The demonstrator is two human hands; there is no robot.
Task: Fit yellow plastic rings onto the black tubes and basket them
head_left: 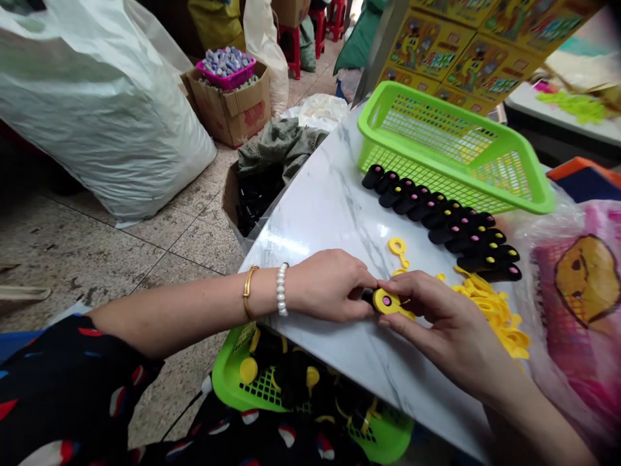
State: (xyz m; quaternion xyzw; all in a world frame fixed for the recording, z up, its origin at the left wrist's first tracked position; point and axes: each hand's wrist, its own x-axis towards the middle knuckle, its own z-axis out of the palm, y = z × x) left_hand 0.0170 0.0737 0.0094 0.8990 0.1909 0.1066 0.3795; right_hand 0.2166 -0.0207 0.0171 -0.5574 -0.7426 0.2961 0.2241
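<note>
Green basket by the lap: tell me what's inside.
The green mesh basket holds black pieces with yellow parts; they cover most of its floor, and the marble tabletop hides its far side.

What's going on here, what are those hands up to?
A person is holding a small black piece with a yellow plastic ring between their left hand and right hand, over a white marble-patterned table. Nearby lie a row of black pink-tipped pieces and a pile of yellow rings. A green mesh basket sits on the table; another green basket below its edge holds black and yellow pieces.
</note>
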